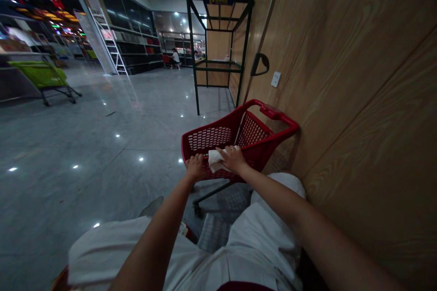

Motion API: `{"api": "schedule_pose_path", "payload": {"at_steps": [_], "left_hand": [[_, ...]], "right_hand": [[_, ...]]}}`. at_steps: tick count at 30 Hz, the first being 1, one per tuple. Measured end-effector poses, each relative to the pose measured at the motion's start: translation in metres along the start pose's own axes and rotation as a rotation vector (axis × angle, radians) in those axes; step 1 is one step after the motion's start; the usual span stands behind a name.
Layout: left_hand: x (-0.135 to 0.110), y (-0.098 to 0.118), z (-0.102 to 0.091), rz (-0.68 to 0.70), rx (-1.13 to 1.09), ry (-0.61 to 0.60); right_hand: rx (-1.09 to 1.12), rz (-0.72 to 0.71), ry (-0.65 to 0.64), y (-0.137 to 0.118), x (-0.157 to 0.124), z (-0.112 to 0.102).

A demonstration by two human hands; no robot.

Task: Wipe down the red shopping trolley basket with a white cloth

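A small red plastic shopping cart [218,138] with a perforated basket stands against the wooden wall, in front of my knees. My left hand [195,167] is curled over the near rim of its basket. My right hand [232,158] presses a crumpled white cloth [215,159] against the same rim, just right of the left hand. The cart's red handle [278,116] points toward the wall. My legs in white trousers [252,241] fill the bottom of the view.
A wood-panelled wall [358,77] runs along the right, with a white socket [275,79] and a black handle [260,63]. A black metal rack [218,54] stands beyond the cart. A green cart [43,77] is far left, a stepladder [111,45] behind. A person sits far back.
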State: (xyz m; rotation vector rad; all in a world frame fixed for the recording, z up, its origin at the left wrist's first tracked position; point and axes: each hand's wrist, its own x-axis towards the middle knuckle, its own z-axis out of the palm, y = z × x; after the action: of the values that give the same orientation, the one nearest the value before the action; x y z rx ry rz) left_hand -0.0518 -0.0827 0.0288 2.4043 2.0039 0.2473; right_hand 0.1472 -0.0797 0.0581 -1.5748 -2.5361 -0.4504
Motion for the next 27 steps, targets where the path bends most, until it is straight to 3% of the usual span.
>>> {"api": "schedule_pose_path", "payload": {"at_steps": [4, 7, 12, 16, 19, 21, 27], "left_hand": [[-0.003, -0.001, 0.000, 0.000, 0.011, -0.014], [-0.004, -0.004, -0.001, 0.001, -0.001, -0.021], [-0.003, -0.007, 0.000, 0.027, -0.018, -0.009], [-0.003, -0.004, 0.002, 0.018, -0.023, 0.011], [-0.003, 0.000, 0.001, -0.009, -0.024, 0.016], [-0.003, 0.002, 0.001, -0.029, -0.022, 0.018], [-0.006, 0.002, 0.002, -0.040, -0.019, 0.030]], "right_hand": [[0.049, -0.012, 0.024, -0.042, 0.013, 0.007], [0.081, -0.008, 0.019, -0.050, 0.020, 0.007], [0.052, -0.117, 0.000, -0.010, 0.014, 0.001], [-0.003, -0.075, -0.017, 0.034, -0.003, -0.002], [-0.023, 0.008, 0.000, 0.039, -0.010, -0.005], [-0.007, 0.040, 0.000, 0.023, -0.009, -0.007], [0.124, 0.040, 0.045, -0.060, 0.012, 0.000]]}}
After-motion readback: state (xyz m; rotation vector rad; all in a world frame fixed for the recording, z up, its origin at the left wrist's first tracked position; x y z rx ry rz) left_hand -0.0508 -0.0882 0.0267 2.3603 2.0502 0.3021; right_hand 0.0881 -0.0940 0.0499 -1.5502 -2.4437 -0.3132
